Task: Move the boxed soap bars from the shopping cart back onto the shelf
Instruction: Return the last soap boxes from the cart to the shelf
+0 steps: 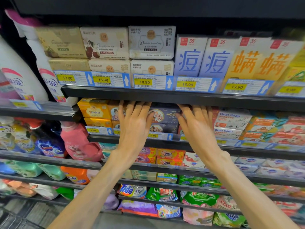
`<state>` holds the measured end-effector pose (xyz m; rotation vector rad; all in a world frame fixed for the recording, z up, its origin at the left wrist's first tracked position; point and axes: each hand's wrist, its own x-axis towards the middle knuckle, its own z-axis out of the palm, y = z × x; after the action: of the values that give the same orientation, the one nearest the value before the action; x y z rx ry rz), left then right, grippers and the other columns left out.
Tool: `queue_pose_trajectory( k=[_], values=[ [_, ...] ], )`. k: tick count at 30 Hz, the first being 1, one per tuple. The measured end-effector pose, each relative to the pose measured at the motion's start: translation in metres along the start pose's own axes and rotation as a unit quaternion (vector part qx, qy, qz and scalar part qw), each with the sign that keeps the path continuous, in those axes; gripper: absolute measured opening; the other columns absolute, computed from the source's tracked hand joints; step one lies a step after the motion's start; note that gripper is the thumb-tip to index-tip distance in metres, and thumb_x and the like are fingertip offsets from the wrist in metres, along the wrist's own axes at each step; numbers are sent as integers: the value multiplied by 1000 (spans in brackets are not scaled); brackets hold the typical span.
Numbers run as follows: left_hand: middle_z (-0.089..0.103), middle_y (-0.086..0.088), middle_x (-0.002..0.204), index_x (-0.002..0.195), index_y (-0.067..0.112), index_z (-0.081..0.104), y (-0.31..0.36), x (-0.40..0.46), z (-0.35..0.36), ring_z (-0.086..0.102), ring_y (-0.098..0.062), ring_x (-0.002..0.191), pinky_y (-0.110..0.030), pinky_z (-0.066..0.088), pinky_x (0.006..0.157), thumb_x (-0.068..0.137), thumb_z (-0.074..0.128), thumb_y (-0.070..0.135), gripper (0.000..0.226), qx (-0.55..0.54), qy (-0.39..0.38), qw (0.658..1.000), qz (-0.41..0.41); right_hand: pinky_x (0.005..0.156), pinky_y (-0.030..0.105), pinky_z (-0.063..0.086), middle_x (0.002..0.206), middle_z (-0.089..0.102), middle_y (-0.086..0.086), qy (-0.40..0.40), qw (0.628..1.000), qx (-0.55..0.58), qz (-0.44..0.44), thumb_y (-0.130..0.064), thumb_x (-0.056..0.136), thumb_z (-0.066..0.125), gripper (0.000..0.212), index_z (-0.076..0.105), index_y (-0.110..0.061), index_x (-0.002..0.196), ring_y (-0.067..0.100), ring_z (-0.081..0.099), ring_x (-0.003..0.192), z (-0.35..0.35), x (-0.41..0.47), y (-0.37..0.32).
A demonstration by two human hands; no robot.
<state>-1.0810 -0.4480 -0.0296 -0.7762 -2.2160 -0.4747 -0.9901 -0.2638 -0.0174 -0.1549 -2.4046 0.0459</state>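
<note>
Both forearms reach in. Left hand (134,128) and right hand (197,128), fingers straight, press either side of a dark soap box (165,115) stacked on the shelf (165,142); fingertips hidden under the shelf above. Yellow boxes (94,109) left, Goat Soap boxes (231,120) right.
</note>
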Motion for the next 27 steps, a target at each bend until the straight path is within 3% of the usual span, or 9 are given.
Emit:
queue_pose_trajectory(
  k=[4,8,14,20,27],
  values=[
    [60,-1,132,134,15,57,26,-6,-1,49,-25,129,-52,25,117,100,54,25,35,-43,18,997,61,110,52,33,122,55,14,48,998,-13,23,-25,99,52,34,57,-13,130,38,49,118,-11,-17,24],
    [58,0,135,131,17,59,67,-2,8,49,-24,130,-51,25,116,101,50,26,32,-66,1,990,126,108,54,33,111,53,18,51,994,-56,79,-21,96,55,36,56,-7,129,41,47,108,-19,-30,50],
    [61,-4,130,124,17,61,95,15,27,49,-29,125,-58,29,111,97,56,27,29,-18,-17,996,81,113,57,25,110,58,17,27,986,-109,120,-12,90,56,25,64,-8,114,42,47,108,-15,-31,78],
    [62,-5,128,131,16,59,92,19,35,46,-30,127,-57,28,112,85,74,10,49,4,-14,998,65,114,56,25,120,65,6,63,993,-48,92,-20,95,59,32,62,-18,127,34,49,119,-19,-28,79],
    [63,-4,128,126,15,62,94,20,30,47,-28,127,-56,26,114,82,77,7,48,4,-14,998,68,114,58,25,118,69,8,68,994,3,84,-18,94,63,32,63,-18,126,33,49,122,-21,-26,83]
  ],
)
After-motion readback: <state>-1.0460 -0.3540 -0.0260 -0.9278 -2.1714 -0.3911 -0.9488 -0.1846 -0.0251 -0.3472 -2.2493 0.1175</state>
